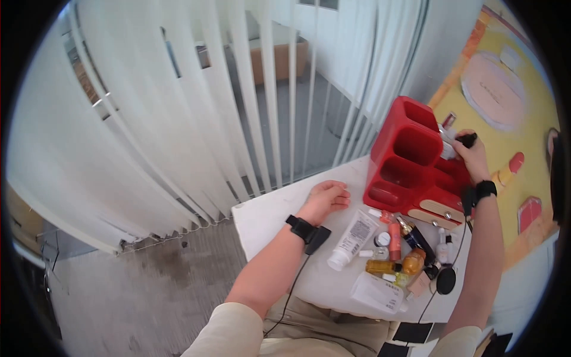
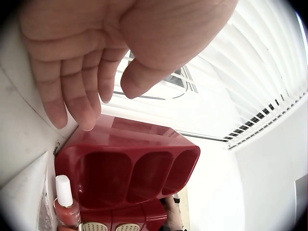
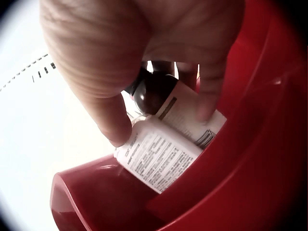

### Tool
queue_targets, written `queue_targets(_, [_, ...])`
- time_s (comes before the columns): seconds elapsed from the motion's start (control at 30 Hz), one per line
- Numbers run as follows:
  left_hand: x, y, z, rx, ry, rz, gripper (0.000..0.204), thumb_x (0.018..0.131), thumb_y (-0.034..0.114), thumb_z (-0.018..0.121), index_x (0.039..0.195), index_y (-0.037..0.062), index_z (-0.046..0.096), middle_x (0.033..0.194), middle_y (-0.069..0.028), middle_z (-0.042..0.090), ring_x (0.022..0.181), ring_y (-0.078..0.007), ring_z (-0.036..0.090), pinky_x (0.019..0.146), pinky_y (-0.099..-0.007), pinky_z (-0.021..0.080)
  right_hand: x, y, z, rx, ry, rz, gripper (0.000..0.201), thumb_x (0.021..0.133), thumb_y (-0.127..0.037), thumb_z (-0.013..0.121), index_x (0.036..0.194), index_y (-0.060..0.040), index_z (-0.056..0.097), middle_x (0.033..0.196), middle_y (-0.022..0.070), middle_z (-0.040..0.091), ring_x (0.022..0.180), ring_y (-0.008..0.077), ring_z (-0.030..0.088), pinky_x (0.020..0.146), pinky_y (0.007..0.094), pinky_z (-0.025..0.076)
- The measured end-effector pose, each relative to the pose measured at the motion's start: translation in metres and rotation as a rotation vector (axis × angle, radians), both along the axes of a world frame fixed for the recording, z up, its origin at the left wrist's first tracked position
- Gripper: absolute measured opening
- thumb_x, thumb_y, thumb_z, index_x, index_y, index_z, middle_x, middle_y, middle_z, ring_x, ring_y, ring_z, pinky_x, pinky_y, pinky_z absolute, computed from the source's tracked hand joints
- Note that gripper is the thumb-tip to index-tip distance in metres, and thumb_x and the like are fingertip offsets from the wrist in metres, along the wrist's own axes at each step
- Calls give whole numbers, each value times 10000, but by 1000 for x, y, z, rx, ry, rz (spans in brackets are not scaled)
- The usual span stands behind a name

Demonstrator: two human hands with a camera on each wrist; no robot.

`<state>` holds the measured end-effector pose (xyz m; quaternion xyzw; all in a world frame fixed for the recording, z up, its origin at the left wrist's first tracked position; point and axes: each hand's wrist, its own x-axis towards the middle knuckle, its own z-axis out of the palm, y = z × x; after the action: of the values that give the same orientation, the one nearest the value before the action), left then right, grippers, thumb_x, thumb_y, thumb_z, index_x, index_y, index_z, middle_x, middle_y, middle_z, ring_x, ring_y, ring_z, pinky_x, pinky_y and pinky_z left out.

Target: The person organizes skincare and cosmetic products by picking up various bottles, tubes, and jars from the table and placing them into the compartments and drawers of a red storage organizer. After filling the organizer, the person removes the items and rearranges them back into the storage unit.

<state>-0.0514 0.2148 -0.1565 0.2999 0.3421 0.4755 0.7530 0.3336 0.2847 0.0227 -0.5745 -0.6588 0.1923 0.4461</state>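
A red organizer (image 1: 410,154) with rounded compartments stands on the white table. At its far right side, my right hand (image 1: 474,159) is over a compartment holding bottles. In the right wrist view, my right hand (image 3: 144,53) has thumb and fingers around a dark-capped bottle (image 3: 185,113) with a pale label; a white printed bottle (image 3: 156,156) leans against it inside the red wall. The bottle's far side is hidden by the fingers. My left hand (image 1: 326,199) holds nothing beside the organizer's left end, its fingers loosely bent in the left wrist view (image 2: 101,53).
Before the organizer lie a white tube (image 1: 352,241), a coral bottle (image 1: 394,238), an amber bottle (image 1: 413,262), a white printed container (image 1: 377,293) and several other small bottles. White vertical blinds (image 1: 178,119) hang behind the table. A yellow poster (image 1: 505,143) is at the right.
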Motion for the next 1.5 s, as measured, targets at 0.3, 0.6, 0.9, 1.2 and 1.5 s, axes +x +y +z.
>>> queue_targets(0.3, [0, -1, 0, 17, -6, 8, 192, 952, 106, 539, 1109, -2, 565, 986, -131, 659, 873, -218, 657, 819, -360, 558, -22, -12, 13, -54, -24, 77, 197, 887, -79, 635, 1064, 7, 652, 921, 23, 650, 870, 102, 579, 799, 248, 474])
queue_targets(0.6, [-1, -3, 6, 6, 12, 14, 184, 949, 99, 528, 1095, -5, 572, 965, -122, 662, 858, -211, 660, 803, -342, 557, -19, -38, 21, 166, -225, -105, 219, 876, -118, 649, 1046, 20, 652, 923, 101, 693, 827, 152, 645, 728, 299, 526])
queue_targets(0.9, [1, -2, 4, 37, 11, 22, 192, 949, 94, 531, 1104, -14, 563, 941, -118, 660, 830, -210, 665, 794, -338, 562, -17, -190, -22, 185, 577, -272, 175, 947, -202, 583, 936, -45, 660, 823, 23, 642, 678, 74, 545, 545, 227, 417])
queue_targets(1.2, [4, -4, 4, 80, 89, 35, 204, 955, 108, 514, 1106, -24, 556, 936, -125, 649, 823, -217, 656, 783, -347, 563, 15, -203, -102, -303, 864, -392, 247, 918, -243, 608, 1033, -25, 630, 956, 57, 637, 767, 136, 600, 642, 281, 542])
queue_targets(1.5, [6, -4, 6, 79, 98, 29, 216, 955, 107, 506, 1115, -30, 551, 941, -135, 646, 822, -220, 655, 791, -353, 567, 49, -199, -121, -292, 161, -441, 261, 836, -216, 646, 913, 29, 699, 820, 113, 694, 756, 205, 658, 709, 340, 539])
